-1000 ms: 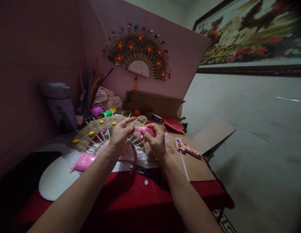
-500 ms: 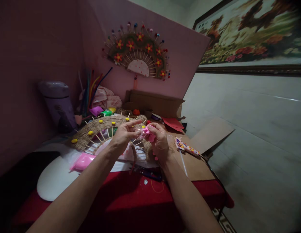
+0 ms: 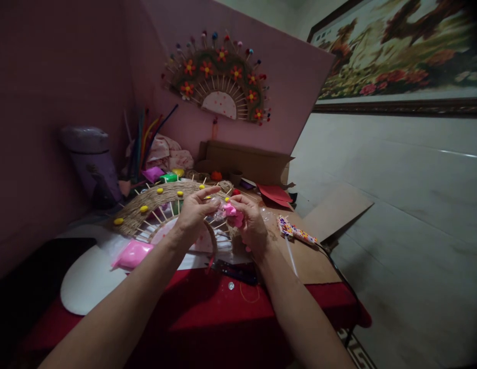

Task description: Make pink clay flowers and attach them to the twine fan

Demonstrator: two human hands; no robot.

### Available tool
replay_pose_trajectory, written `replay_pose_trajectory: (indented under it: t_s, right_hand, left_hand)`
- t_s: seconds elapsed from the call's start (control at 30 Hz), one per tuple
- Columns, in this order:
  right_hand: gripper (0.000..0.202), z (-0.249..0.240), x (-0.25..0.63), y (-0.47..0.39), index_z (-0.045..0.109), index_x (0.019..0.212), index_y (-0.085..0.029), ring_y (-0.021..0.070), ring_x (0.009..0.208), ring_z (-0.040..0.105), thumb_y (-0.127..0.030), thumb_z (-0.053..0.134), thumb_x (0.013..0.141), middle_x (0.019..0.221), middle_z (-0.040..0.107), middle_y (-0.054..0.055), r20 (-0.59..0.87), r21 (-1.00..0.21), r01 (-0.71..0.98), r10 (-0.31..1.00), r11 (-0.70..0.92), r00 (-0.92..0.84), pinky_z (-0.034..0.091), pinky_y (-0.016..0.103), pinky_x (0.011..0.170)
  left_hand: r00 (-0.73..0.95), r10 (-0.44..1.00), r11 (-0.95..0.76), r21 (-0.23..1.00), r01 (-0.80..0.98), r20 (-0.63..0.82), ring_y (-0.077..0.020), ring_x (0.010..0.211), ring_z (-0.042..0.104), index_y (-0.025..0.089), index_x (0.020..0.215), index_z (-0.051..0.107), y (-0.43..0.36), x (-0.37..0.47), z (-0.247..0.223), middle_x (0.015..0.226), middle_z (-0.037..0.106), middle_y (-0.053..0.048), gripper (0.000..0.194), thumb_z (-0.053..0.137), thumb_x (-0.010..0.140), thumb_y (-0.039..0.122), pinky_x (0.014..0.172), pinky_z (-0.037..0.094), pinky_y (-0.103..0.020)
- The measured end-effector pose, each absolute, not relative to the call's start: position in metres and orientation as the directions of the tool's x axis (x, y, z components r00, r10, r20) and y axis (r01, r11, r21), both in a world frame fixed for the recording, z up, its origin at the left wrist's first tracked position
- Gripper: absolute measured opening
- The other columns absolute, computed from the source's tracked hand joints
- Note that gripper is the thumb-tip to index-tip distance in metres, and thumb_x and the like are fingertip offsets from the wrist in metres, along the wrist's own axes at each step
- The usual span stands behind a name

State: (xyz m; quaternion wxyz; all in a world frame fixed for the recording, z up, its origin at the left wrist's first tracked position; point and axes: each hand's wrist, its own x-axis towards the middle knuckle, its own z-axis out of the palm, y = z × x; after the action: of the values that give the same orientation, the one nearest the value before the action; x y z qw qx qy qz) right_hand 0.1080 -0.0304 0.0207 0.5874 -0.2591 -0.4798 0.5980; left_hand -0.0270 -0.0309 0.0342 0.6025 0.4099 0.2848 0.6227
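Observation:
Pink clay (image 3: 234,214) is gripped in the fingers of my right hand (image 3: 252,221), over the right part of the woven fan. My left hand (image 3: 195,212) pinches clear plastic (image 3: 218,210) beside the clay, its index finger stretched out. Beneath both hands lies the twine-woven fan (image 3: 134,209), with wooden sticks and several yellow dots on its band. A pink packet (image 3: 133,254) rests near my left forearm. The fan's middle is partly hidden by my hands.
Dark-handled scissors (image 3: 238,271) and a clear gem (image 3: 231,285) lie near the front. A patterned glue gun (image 3: 297,231) rests on cardboard (image 3: 315,266) at the right. A purple bottle (image 3: 92,166) stands back left; a finished fan (image 3: 219,82) hangs behind.
The pink clay and plastic between my hands have shifted slightly, and the clay shows more below my right fingertips. Both hands stay close together.

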Motion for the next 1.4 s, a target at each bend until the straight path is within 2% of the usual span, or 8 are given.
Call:
replay_pose_trajectory:
  t_s: [0.1, 0.27, 0.4, 0.47, 0.8, 1.0, 1.2, 1.4]
  right_hand:
    - [0.016, 0.018, 0.107, -0.029, 0.057, 0.08, -0.019, 0.0066, 0.049, 0.044, -0.029, 0.065, 0.072, 0.062, 0.053, -0.004, 0.285, -0.869, -0.459, 0.945, 0.185, -0.16, 0.034, 0.017, 0.043]
    - [0.034, 0.013, 0.106, -0.028, 0.059, 0.091, -0.021, 0.0076, 0.05, 0.044, -0.052, 0.057, 0.08, 0.064, 0.053, -0.003, 0.391, -0.888, -0.318, 0.908, 0.331, -0.147, 0.036, 0.019, 0.045]
    - [0.034, 0.014, 0.105, -0.031, 0.06, 0.087, -0.021, 0.0078, 0.061, 0.049, -0.04, 0.077, 0.065, 0.077, 0.056, -0.003, 0.506, -0.862, -0.075, 0.86, 0.501, -0.064, 0.041, 0.018, 0.053]
    - [0.03, 0.015, 0.104, -0.032, 0.059, 0.084, -0.021, 0.0074, 0.061, 0.049, -0.035, 0.077, 0.065, 0.076, 0.055, -0.004, 0.508, -0.861, -0.039, 0.859, 0.507, -0.059, 0.042, 0.018, 0.053]
    - [0.027, 0.012, 0.101, -0.031, 0.061, 0.087, -0.02, 0.0071, 0.059, 0.052, -0.02, 0.073, 0.063, 0.074, 0.057, -0.004, 0.402, -0.893, -0.267, 0.91, 0.363, -0.106, 0.044, 0.017, 0.051]
    - [0.023, 0.01, 0.102, -0.029, 0.062, 0.082, -0.019, 0.0063, 0.054, 0.049, -0.011, 0.064, 0.061, 0.069, 0.056, -0.005, 0.416, -0.885, -0.278, 0.903, 0.375, -0.109, 0.043, 0.017, 0.048]
    - [0.019, 0.011, 0.104, -0.025, 0.061, 0.082, -0.018, 0.0071, 0.052, 0.052, -0.018, 0.068, 0.065, 0.065, 0.058, -0.004, 0.333, -0.893, -0.38, 0.923, 0.242, -0.194, 0.044, 0.018, 0.047]
    - [0.03, 0.013, 0.109, -0.022, 0.062, 0.087, -0.019, 0.0076, 0.06, 0.055, -0.025, 0.078, 0.062, 0.076, 0.062, -0.002, 0.291, -0.883, -0.445, 0.917, 0.149, -0.272, 0.047, 0.018, 0.053]
  left_hand:
    - [0.055, 0.986, -0.107, 0.845, -0.525, 0.159, -0.0072, 0.047, 0.052, 0.01, 0.095, 0.068, -0.032, -0.026, 0.035, 0.054, 0.062, 0.0, 0.044, 0.072, 0.052, 0.007, 0.048, 0.038, -0.018]
    - [0.014, 0.991, -0.107, 0.847, -0.52, 0.134, -0.0071, 0.047, 0.052, 0.01, 0.096, 0.067, -0.031, -0.026, 0.036, 0.057, 0.062, 0.0, 0.042, 0.067, 0.054, 0.006, 0.047, 0.037, -0.017]
    - [-0.02, 0.987, -0.148, 0.855, -0.498, 0.159, -0.0061, 0.046, 0.048, 0.011, 0.093, 0.067, -0.03, -0.024, 0.034, 0.054, 0.059, 0.002, 0.04, 0.064, 0.054, 0.006, 0.046, 0.036, -0.017]
    - [-0.059, 0.981, -0.19, 0.862, -0.47, 0.183, -0.005, 0.044, 0.044, 0.012, 0.091, 0.067, -0.03, -0.023, 0.033, 0.052, 0.057, 0.003, 0.037, 0.062, 0.055, 0.007, 0.044, 0.034, -0.017]
    - [-0.071, 0.982, -0.186, 0.878, -0.442, 0.172, -0.0064, 0.04, 0.044, 0.015, 0.085, 0.064, -0.03, -0.02, 0.031, 0.048, 0.054, 0.005, 0.027, 0.065, 0.058, 0.016, 0.041, 0.032, -0.018]
    - [-0.158, 0.966, -0.254, 0.864, -0.434, 0.205, -0.0069, 0.043, 0.047, 0.013, 0.082, 0.065, -0.029, -0.018, 0.027, 0.051, 0.057, 0.004, 0.028, 0.073, 0.056, 0.02, 0.043, 0.033, -0.018]
    - [-0.084, 0.987, -0.163, 0.857, -0.489, 0.14, -0.0083, 0.05, 0.053, 0.012, 0.081, 0.068, -0.028, -0.023, 0.03, 0.06, 0.063, -0.001, 0.03, 0.077, 0.055, 0.022, 0.047, 0.038, -0.019]
    - [-0.025, 0.995, -0.091, 0.839, -0.536, 0.092, -0.0104, 0.057, 0.058, 0.011, 0.08, 0.069, -0.027, -0.029, 0.034, 0.066, 0.066, -0.003, 0.033, 0.077, 0.049, 0.013, 0.053, 0.042, -0.021]
